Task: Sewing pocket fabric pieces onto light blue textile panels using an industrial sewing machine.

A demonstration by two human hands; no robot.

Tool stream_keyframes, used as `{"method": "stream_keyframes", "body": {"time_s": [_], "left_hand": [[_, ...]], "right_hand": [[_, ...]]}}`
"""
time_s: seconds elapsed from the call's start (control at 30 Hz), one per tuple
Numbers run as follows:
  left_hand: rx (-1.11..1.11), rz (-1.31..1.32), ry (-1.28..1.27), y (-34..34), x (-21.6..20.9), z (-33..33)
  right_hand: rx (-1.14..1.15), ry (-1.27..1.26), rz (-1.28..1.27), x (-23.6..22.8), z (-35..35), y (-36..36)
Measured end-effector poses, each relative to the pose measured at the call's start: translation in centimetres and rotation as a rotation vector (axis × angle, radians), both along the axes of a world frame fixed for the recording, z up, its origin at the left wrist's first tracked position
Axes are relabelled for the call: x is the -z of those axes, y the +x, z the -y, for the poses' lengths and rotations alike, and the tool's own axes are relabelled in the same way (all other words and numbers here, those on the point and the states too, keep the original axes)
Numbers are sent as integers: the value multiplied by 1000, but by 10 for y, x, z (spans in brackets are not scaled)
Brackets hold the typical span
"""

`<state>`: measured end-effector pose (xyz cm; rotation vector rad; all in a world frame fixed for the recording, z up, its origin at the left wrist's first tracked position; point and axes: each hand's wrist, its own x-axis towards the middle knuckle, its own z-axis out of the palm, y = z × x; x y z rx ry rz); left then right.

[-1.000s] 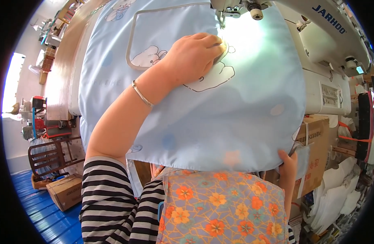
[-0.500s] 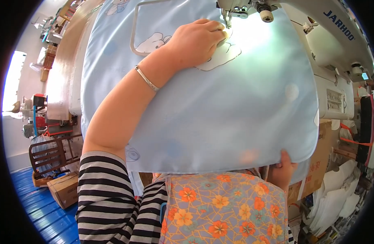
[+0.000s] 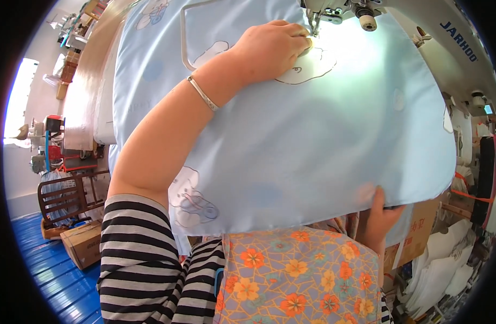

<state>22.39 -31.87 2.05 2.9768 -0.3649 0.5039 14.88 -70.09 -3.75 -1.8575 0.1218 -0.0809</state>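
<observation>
A light blue cloth [image 3: 291, 162] with printed white cartoon animals spreads under the sewing machine's head and over my lap. My left hand [image 3: 272, 51] rests on it beside the needle and presser foot [image 3: 314, 29]. Its fingers are bent and pressed together, with something small and yellowish at the tips that I cannot make out. A silver bangle [image 3: 203, 94] circles that wrist. At the cloth's near right edge, my right hand [image 3: 382, 218] grips the hem, thumb on top and the other fingers partly hidden below. The machine's lamp brightens the cloth right of the needle.
The white sewing machine arm [image 3: 453, 46] reaches in from the upper right. A cardboard box [image 3: 420, 227] and white scraps [image 3: 437, 264] lie at the right. A brown slatted chair [image 3: 64, 200] and a carton [image 3: 81, 243] stand on the blue floor at left.
The cloth's near right part has swung outward to the right and lifted, its edge now raised by my right hand. More of a printed animal shows near my left elbow. My left hand stays at the needle.
</observation>
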Motion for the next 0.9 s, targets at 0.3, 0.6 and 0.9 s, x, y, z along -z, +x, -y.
{"method": "stream_keyframes", "body": {"time_s": [0.3, 0.6, 0.9], "left_hand": [[-50, -70, -2, -1, -2, 1], [-85, -82, 47, 0, -1, 3], [-106, -34, 45, 1, 1, 11]], "right_hand": [[-233, -626, 249, -28, 17, 79], [-318, -918, 364, -54, 5, 182], [-144, -885, 512, -33, 8, 215]]}}
